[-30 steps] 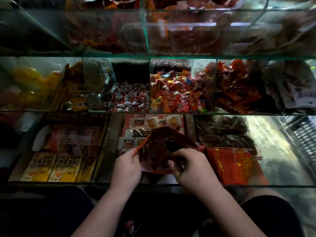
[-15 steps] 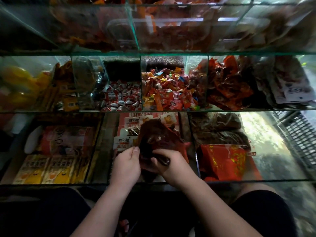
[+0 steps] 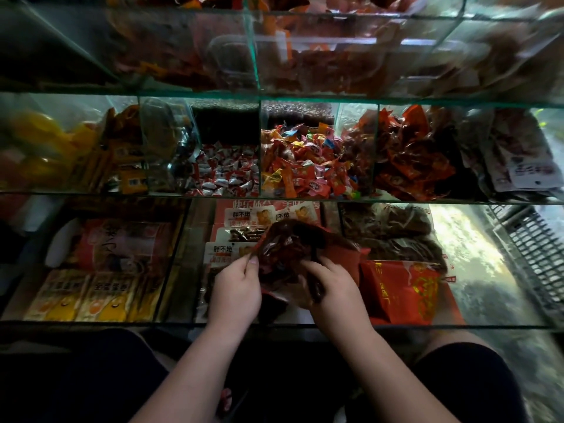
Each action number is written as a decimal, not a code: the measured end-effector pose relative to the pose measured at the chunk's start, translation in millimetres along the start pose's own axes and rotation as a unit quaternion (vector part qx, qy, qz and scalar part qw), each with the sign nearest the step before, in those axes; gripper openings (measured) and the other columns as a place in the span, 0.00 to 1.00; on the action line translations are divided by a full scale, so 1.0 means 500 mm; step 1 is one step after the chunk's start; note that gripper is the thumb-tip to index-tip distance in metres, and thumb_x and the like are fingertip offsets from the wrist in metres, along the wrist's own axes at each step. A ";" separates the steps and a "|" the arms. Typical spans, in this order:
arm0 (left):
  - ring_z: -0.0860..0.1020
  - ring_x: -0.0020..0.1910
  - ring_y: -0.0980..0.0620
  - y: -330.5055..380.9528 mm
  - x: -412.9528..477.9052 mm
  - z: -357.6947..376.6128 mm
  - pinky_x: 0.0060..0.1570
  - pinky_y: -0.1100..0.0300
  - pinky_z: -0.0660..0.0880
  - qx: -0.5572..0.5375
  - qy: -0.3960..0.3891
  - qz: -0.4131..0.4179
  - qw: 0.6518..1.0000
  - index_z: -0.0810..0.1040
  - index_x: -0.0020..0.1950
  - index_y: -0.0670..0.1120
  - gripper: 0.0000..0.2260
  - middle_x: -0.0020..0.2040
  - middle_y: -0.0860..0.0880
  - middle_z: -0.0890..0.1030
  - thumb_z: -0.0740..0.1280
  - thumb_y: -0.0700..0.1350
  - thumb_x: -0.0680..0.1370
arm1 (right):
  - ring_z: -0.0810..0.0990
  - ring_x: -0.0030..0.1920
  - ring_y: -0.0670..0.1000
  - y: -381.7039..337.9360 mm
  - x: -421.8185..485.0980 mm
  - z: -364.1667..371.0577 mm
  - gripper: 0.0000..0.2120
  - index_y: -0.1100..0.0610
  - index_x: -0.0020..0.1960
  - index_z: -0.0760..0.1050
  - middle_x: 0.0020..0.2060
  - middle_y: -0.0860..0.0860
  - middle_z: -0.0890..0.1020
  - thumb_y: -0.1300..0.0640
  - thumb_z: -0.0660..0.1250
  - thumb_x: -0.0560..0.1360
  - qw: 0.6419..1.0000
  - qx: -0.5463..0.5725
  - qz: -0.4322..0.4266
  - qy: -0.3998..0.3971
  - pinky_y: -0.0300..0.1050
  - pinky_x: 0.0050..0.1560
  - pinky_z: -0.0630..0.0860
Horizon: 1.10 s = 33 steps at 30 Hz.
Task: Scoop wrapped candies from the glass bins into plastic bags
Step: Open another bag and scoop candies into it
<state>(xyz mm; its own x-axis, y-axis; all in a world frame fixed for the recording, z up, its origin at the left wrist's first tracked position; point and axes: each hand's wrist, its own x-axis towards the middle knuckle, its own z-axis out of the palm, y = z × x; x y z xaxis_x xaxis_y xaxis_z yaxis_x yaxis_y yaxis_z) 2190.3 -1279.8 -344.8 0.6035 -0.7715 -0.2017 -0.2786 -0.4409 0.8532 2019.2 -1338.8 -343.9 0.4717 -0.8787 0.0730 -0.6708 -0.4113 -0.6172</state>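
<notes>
- Step in hand, as I read it: bag prep. Both hands are working on the bag; no scooping is under way.
- Left hand: thumb and fingers pinch the bag's left edge.
- Right hand: curled round the bag's right side, along with a dark item. I cannot tell what the item is.
- Bag position: held up between the hands, over the front bin, below the middle row of bins.
- Bag look: thin, glossy, dark red film, see-through and heavily crumpled. The mouth is only partly spread. Any contents are too dark to make out.
- Candies: mixed-colour wrapped pieces heaped in a middle-row bin, beyond the bag and apart from both hands.
- Next move, my judgement: one hand must hold the mouth wide while the other goes to the candies. The film looks limp, so the mouth is likely to fall shut if it is slackly held.
</notes>
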 end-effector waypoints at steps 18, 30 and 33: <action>0.79 0.42 0.67 -0.001 -0.007 0.011 0.40 0.63 0.75 -0.011 -0.012 0.020 1.000 0.82 0.45 0.57 0.15 0.41 0.64 0.82 0.57 0.52 0.85 | 0.86 0.42 0.37 -0.011 0.031 0.024 0.08 0.43 0.40 0.87 0.39 0.39 0.88 0.50 0.73 0.77 0.905 0.339 0.252 0.052 0.33 0.43 0.79; 0.78 0.38 0.65 -0.011 -0.026 -0.043 0.34 0.59 0.73 0.052 0.056 0.011 0.997 0.79 0.38 0.57 0.18 0.38 0.66 0.81 0.57 0.54 0.85 | 0.88 0.43 0.49 0.003 -0.028 -0.044 0.13 0.48 0.42 0.87 0.38 0.47 0.89 0.39 0.73 0.74 0.832 0.417 0.338 0.143 0.50 0.50 0.83; 0.79 0.35 0.61 -0.014 -0.029 -0.049 0.33 0.56 0.76 0.068 0.064 0.015 0.995 0.81 0.40 0.53 0.18 0.36 0.59 0.82 0.57 0.55 0.84 | 0.89 0.45 0.58 0.012 -0.039 -0.072 0.06 0.52 0.42 0.87 0.38 0.55 0.89 0.50 0.78 0.73 0.829 0.445 0.308 0.141 0.60 0.53 0.84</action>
<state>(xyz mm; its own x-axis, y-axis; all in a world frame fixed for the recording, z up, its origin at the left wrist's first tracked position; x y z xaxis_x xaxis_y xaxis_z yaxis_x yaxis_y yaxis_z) 2201.8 -1254.4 -336.0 0.6814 -0.7242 -0.1056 -0.3920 -0.4830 0.7829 1985.4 -1333.1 -320.7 -0.0412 -0.9287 -0.3686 0.0125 0.3684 -0.9296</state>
